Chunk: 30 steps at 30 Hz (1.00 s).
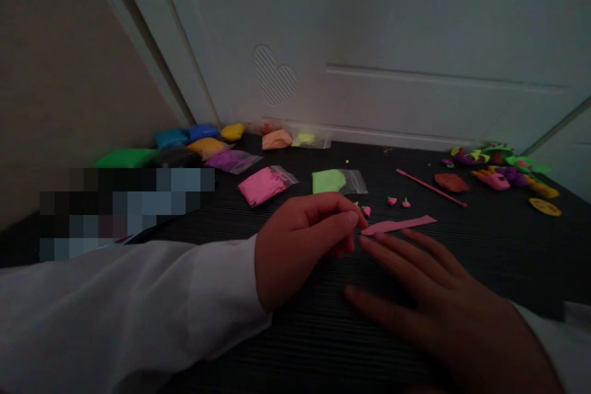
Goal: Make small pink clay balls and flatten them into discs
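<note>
In front of me, clear zip bags hold pink clay (262, 186), light green clay (328, 181) and purple clay (225, 160); farther back, another clear bag (318, 141) has yellow clay (303, 138) in it. My left hand (300, 243) reaches in from the left, fingers curled, thumb close to the index finger; I can't tell whether they pinch anything. My right hand (443, 295) is palm down, fingers spread and thumb well out, fingertips at the near edge of the pink strip (401, 224). That strip lies on the dark table (295, 345), its long axis running left to right, the narrow left end by my left index fingertip, the right end angled slightly away from me.
</note>
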Each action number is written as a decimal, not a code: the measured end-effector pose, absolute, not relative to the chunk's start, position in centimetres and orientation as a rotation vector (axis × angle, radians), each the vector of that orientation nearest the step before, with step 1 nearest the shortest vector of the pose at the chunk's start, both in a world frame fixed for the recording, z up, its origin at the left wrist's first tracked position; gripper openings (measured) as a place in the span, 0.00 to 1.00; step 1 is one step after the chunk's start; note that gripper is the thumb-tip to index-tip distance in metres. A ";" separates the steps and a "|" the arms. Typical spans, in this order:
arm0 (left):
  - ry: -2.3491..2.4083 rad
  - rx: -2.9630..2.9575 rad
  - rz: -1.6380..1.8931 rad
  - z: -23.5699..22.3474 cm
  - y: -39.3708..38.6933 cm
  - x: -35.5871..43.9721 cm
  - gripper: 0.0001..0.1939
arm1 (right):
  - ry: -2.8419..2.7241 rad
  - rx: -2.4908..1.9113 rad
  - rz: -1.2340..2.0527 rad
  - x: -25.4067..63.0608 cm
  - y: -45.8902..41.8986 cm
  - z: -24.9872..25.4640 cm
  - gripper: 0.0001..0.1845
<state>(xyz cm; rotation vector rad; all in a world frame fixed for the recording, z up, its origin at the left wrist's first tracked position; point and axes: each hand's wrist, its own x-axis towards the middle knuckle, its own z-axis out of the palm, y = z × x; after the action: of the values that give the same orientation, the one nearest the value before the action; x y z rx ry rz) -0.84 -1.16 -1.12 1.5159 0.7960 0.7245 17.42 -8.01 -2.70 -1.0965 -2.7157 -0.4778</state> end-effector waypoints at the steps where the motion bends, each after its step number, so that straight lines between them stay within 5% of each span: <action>1: 0.797 1.523 0.727 -1.1 -1.2 -0.8 0.08 | -2.704 -1.180 -0.425 17.4 -8.0 -2.7 0.31; 5: 0.818 1.520 0.713 -1.0 -1.2 -0.8 0.08 | -2.707 -1.204 -0.412 17.2 -8.0 -2.8 0.35; 10: 0.828 1.507 0.719 -1.0 -1.2 -0.7 0.08 | -2.665 -1.051 -0.597 16.4 -8.2 -3.0 0.18; 19: 0.808 1.528 0.717 -0.8 -1.1 -0.7 0.07 | -2.657 -0.991 -0.645 15.2 -8.7 -2.7 0.18; 25: 0.807 1.515 0.736 -1.1 -1.2 -0.7 0.08 | -2.589 -1.129 -0.344 16.1 -9.0 -2.4 0.23; 30: 0.791 1.539 0.730 -1.0 -1.3 -0.7 0.08 | -2.282 -1.319 0.051 15.6 -8.8 -2.3 0.13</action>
<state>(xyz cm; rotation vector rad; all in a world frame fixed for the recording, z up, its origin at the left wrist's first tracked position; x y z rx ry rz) -0.72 -1.30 -0.98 1.5390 0.7908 0.7301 15.63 -8.83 -2.29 -1.3191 -2.2816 0.0514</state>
